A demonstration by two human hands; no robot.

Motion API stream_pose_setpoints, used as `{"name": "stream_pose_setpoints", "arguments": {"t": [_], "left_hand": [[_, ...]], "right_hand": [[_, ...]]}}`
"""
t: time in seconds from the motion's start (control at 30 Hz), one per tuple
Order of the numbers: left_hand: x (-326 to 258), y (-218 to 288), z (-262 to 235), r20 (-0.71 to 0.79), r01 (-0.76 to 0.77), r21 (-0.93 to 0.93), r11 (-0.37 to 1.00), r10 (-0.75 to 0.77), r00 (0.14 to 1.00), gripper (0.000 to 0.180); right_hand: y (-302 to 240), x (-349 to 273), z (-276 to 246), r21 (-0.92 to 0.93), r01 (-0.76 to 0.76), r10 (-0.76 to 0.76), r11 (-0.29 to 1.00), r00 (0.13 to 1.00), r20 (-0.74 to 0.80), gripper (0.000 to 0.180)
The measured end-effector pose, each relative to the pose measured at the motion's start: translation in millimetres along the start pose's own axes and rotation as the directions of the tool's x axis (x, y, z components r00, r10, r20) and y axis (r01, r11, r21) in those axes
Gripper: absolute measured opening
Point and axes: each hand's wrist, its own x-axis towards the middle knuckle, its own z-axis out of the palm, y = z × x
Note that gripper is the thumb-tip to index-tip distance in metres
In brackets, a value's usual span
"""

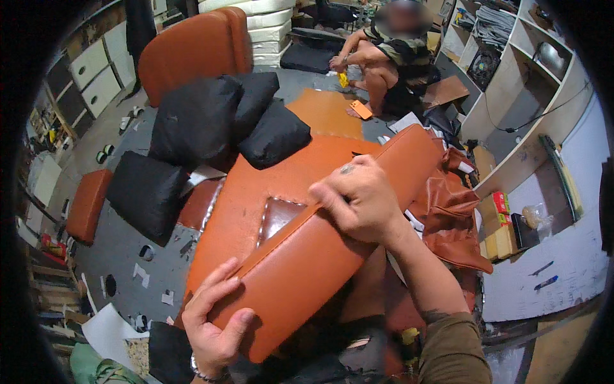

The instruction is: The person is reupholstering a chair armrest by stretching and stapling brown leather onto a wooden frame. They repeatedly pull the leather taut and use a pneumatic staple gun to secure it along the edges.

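A long, padded cushion (313, 272) in orange-brown leather lies slantwise across my lap, its far end up to the right. My left hand (214, 323) grips its near left end, the fingers along the side and the thumb on the face. Farther along, my right hand (361, 198) is closed on the upper seamed edge, knuckles up; part of its fingers is hidden. Beneath the cushion spreads a large orange leather piece (233, 198) with a dark brown square patch (279, 217) in it. Crumpled brown leather (454, 221) lies right of the cushion.
Several black cushions (198, 118) are heaped ahead to the left, before large brown leather panels (185, 54). Another person (390, 57) crouches at the far right, near an orange phone (361, 109). Shelves (524, 64) line the right; scraps (141, 275) litter the grey floor.
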Motion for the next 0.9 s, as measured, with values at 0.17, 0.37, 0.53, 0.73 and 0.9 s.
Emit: {"name": "stream_pose_setpoints", "arguments": {"t": [0.17, 0.37, 0.53, 0.73, 0.9], "left_hand": [[4, -13, -37, 0.446, -0.682, 0.355, 0.639, 0.526, 0.724, 0.082], [24, -19, -46, 0.574, -0.821, 0.351, 0.450, 0.590, 0.568, 0.083], [74, -33, -30, 0.380, -0.855, 0.361, 0.373, 0.778, 0.500, 0.078], [152, -34, -25, 0.008, -0.592, 0.595, 0.544, 0.732, 0.681, 0.066], [156, -48, -32, -0.510, -0.039, 0.533, 0.845, 0.357, 0.782, 0.063]], "right_hand": [[7, 0, 9, 0.218, -0.132, 0.207, 0.967, 0.906, -0.369, 0.031], [10, -11, 3, 0.160, 0.004, 0.082, 0.987, 0.847, -0.525, 0.019], [41, -47, 19, 0.040, -0.129, 0.104, 0.991, 0.542, -0.834, 0.023], [89, -186, 77, 0.174, -0.718, 0.701, 0.674, 0.548, -0.456, 0.039], [97, -291, 79, -0.073, -0.848, 0.851, 0.526, 0.523, 0.055, 0.067]]}}
